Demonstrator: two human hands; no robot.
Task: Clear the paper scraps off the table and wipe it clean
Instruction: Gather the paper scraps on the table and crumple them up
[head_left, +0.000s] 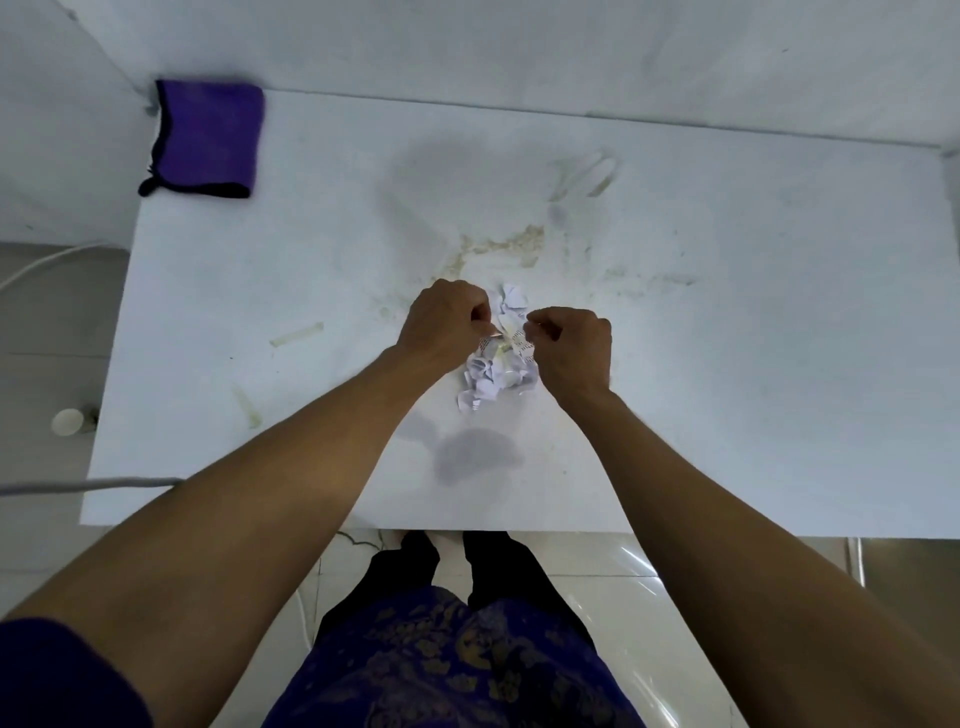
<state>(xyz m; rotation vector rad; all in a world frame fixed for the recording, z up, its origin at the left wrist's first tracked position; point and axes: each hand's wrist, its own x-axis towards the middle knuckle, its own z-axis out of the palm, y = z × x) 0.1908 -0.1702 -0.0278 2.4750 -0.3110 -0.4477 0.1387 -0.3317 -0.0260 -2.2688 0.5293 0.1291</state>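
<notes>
At the far left, off the desk's edge, a small white cup (67, 421) stands on the floor, and a pale cable (88, 486) runs in from the left border to the desk's near-left edge. On the far left corner of the white desk (753, 415) lies a folded purple cloth (208, 137) with a dark hem, one edge hanging just over the desk's side. It is well apart from both hands.

Nearer and still left of centre, two short yellowish smears (296, 334) mark the desk top. Further right, beyond the hands, a larger brownish stain (506, 244) spreads across the middle of the desk, with fainter streaks trailing off to its right.

The left hand (441, 325) is at the desk's centre, its fingers curled tightly and pinching a scrap at the left side of the heap. Between the two hands sits the pile of paper scraps (498, 371), small torn white bits, some with printed marks, bunched together on the desk; a few scraps show just beyond the knuckles and the rest spill toward the near side. The right hand (574, 348) is just right of the heap, fingers likewise curled in, thumb and forefinger nipping a scrap at the pile's right edge. Both hands touch the pile.

Near the front edge, below the heap, a grey shadow lies on the desk top. The right half of the desk bears only faint marks.
</notes>
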